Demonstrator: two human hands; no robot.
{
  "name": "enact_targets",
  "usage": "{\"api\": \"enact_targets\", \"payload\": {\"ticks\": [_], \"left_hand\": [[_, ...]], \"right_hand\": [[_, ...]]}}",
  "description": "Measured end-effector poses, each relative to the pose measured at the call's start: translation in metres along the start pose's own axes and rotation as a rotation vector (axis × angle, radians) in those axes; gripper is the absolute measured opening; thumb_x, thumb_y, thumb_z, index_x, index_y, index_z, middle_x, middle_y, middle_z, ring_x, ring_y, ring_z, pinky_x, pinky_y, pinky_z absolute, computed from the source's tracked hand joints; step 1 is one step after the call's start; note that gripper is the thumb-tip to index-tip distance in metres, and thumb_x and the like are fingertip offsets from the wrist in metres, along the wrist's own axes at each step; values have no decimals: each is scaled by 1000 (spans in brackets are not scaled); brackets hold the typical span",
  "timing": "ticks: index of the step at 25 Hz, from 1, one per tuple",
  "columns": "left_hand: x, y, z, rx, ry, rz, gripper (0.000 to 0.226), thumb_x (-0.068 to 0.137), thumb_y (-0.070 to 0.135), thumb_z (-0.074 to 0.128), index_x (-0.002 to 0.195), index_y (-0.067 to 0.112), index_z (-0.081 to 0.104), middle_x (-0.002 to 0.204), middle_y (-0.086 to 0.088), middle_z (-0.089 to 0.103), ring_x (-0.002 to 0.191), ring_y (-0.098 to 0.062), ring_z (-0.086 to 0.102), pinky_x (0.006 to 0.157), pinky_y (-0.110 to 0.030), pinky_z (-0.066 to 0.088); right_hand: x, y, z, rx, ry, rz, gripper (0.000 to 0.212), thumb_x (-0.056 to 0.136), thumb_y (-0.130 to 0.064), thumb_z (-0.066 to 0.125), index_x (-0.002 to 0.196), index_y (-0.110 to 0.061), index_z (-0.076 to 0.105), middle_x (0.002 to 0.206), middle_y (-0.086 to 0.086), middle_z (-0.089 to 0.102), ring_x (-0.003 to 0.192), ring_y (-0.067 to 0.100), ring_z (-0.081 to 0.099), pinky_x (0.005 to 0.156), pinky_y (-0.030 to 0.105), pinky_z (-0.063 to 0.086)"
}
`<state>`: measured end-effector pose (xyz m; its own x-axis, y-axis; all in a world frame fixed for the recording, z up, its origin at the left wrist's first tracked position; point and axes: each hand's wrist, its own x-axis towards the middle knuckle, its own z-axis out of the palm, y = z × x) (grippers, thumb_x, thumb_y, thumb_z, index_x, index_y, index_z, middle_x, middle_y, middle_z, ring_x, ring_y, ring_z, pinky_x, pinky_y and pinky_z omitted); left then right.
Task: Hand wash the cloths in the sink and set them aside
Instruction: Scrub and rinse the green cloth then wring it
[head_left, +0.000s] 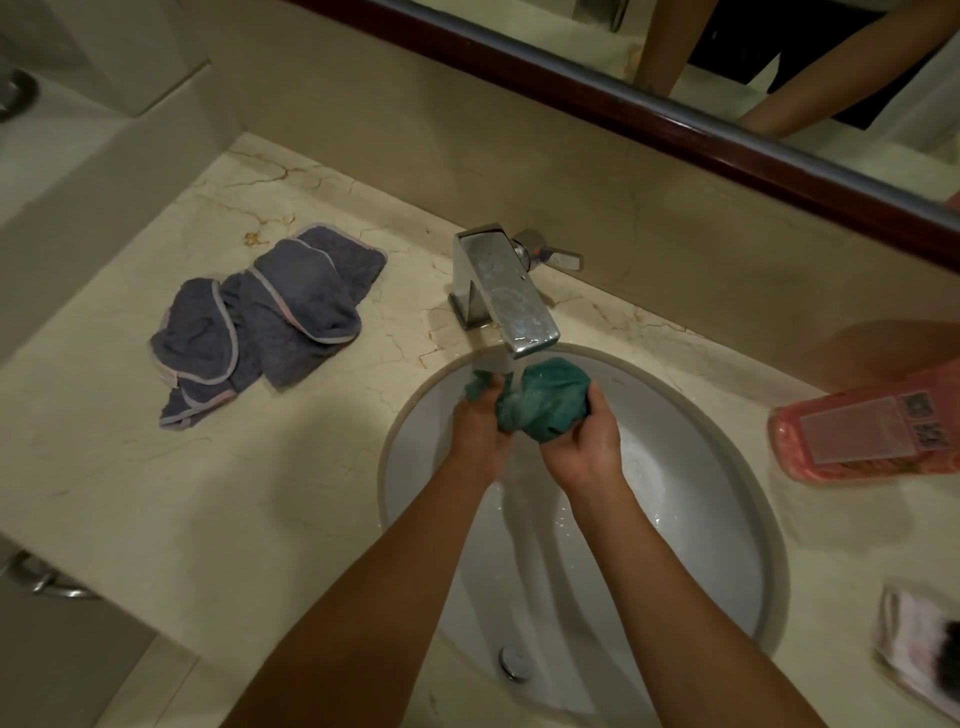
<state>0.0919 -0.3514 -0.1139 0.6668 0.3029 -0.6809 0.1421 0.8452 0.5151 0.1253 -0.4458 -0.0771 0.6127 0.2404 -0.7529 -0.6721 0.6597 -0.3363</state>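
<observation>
Both hands are gripping the bunched green cloth (540, 400) under the tap (506, 291) at the sink's (748, 467) twelve o'clock: left hand (480, 431) pinching one end, right hand (584, 441) clutching the bulk. Turning the bundle would probably be rinsing every fold; grey cloths (265, 317) are lying at ten o'clock.

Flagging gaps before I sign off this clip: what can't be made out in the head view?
- Pink plastic bottle: label blurred, right end cut off by the frame edge.
- Pale cloth at lower right: blurred, cut off.
- Teal cloth: partly covered by the left hand and right hand.
- Sink drain: hidden by forearms.
</observation>
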Motion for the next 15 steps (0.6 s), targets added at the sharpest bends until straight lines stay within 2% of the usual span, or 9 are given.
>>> {"api": "enact_targets", "payload": {"ticks": [3, 7, 9, 11, 13, 15], "left_hand": [[-1, 1, -6, 137, 65, 86, 12, 98, 21, 64, 99, 11, 70, 91, -6, 77, 86, -24, 73, 68, -33, 61], [0, 8, 2, 301, 187, 87, 35, 102, 43, 54, 87, 15, 70, 84, -7, 75, 81, -28, 73, 78, -43, 61], [1, 10, 4, 338, 163, 77, 38, 104, 45, 49, 91, 15, 69, 90, -9, 74, 84, -28, 72, 81, -41, 60], [0, 10, 4, 349, 113, 115, 35, 104, 39, 51, 96, 11, 69, 95, -13, 74, 89, -30, 71, 82, -40, 59], [-3, 9, 7, 332, 119, 166, 34, 104, 35, 53, 102, 5, 70, 101, -17, 74, 96, -33, 72, 88, -44, 59], [-6, 11, 12, 310, 155, 186, 38, 105, 38, 50, 97, 6, 70, 95, -14, 75, 90, -29, 73, 85, -41, 60]], "right_hand": [[2, 0, -2, -16, 21, -39, 44, 106, -39, 44, 133, -8, 59, 132, 17, 64, 122, 32, 60, 111, 48, 43], [1, 1, 0, -29, 25, -10, 44, 105, -39, 47, 135, -8, 58, 130, 17, 66, 119, 32, 63, 100, 46, 51], [0, 3, 0, -94, 7, 9, 40, 103, -32, 52, 134, -7, 59, 127, 18, 67, 117, 33, 64, 95, 45, 53], [-1, 10, 2, -217, -13, 2, 38, 100, -19, 58, 134, -3, 57, 128, 21, 66, 121, 35, 63, 102, 46, 51], [-2, 20, 4, -335, -22, -67, 29, 97, -9, 61, 125, -2, 62, 118, 21, 71, 113, 34, 68, 101, 45, 53], [-2, 31, 8, -413, 12, -164, 14, 97, -10, 62, 109, -6, 68, 102, 15, 76, 96, 28, 74, 87, 40, 60]]}}
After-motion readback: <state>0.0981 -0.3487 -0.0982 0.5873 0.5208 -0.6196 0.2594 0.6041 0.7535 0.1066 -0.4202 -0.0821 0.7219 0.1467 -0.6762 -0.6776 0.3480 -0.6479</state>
